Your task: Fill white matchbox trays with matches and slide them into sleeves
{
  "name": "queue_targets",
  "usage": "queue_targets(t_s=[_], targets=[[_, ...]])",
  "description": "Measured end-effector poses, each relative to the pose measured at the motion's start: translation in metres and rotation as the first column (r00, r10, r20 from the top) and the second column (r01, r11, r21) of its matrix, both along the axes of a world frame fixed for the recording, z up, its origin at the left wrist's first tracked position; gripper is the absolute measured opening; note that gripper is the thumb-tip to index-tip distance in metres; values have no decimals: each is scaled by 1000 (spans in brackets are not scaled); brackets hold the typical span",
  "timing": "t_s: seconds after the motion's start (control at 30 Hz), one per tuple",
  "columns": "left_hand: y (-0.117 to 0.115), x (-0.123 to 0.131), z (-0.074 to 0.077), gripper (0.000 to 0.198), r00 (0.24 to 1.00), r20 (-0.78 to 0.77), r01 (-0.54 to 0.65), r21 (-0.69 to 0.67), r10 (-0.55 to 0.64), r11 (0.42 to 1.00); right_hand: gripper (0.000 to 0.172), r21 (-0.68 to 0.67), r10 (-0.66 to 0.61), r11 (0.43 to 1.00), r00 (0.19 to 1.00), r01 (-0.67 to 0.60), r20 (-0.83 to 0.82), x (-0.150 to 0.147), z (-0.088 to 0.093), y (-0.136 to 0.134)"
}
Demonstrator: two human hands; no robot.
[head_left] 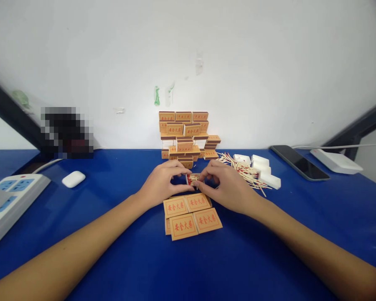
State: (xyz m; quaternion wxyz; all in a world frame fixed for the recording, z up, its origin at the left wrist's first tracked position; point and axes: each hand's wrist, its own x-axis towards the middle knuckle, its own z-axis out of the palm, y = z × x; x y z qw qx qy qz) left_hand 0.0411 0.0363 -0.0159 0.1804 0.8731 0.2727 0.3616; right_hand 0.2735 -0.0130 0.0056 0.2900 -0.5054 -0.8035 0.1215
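Observation:
Between my hands is a matchbox tray (193, 179) filled with red-tipped matches. My left hand (165, 180) grips its left end between thumb and fingers. At the right end, my right hand (227, 184) is closed, its thumb and fingertips on the tray and the matches. Just in front lie several flat orange matchbox sleeves (183, 227) with red lettering, partly overlapping. Behind my hands, a stack of matchboxes (184, 130) rises against the wall. A loose pile of matches (242, 170) spreads to the right of my right hand.
White empty trays (260, 162) sit beside the loose matches. Farther right are a dark phone (301, 162) and a white box with a cable (336, 161). On the left are a white earphone case (73, 179) and a power strip (21, 196). The white wall (253, 83) closes off the back.

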Motion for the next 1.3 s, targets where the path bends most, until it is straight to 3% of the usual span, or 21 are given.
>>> queue_targets(t_s=[0.37, 0.77, 1.1, 1.3], targets=[[0, 0, 0, 34, 999, -32, 4, 27, -3, 1000, 10, -75, -13, 997, 999, 9, -43, -2, 1, 4], [-1, 1, 1, 33, 999, -46, -1, -6, 1, 1000, 14, 65, 218, 973, 974, -221, 55, 7, -2, 8], [-2, 1, 3, 36, 999, -43, -15, -22, 14, 1000, 13, 84, 155, 983, 985, -162, 81, 18, -2, 6], [-2, 0, 1, 35, 998, -58, -19, -45, 17, 999, 18, 79, 207, 973, 973, -215, 98, 23, -3, 5]])
